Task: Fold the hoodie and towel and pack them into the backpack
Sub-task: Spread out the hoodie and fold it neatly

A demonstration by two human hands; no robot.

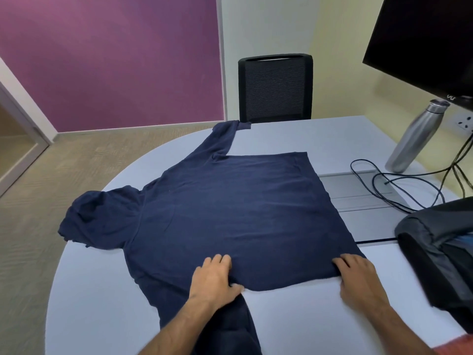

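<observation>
A navy hoodie point(230, 208) lies spread flat on the pale round table point(102, 290), hood to the left, one sleeve stretched toward the far edge and the other hanging off the near edge. My left hand point(215, 276) pinches the hoodie's near side edge by the armpit, thumb tucked under the cloth. At the near hem corner my right hand point(358, 280) grips the edge with curled fingers. The dark backpack point(435, 252) lies open at the right, with something blue inside. No towel can be made out.
A black mesh chair point(275, 88) stands at the far side. A steel bottle point(414, 139), black cables point(399, 190), a grey cable hatch point(358, 201) and a dark monitor point(425, 42) occupy the right back of the table.
</observation>
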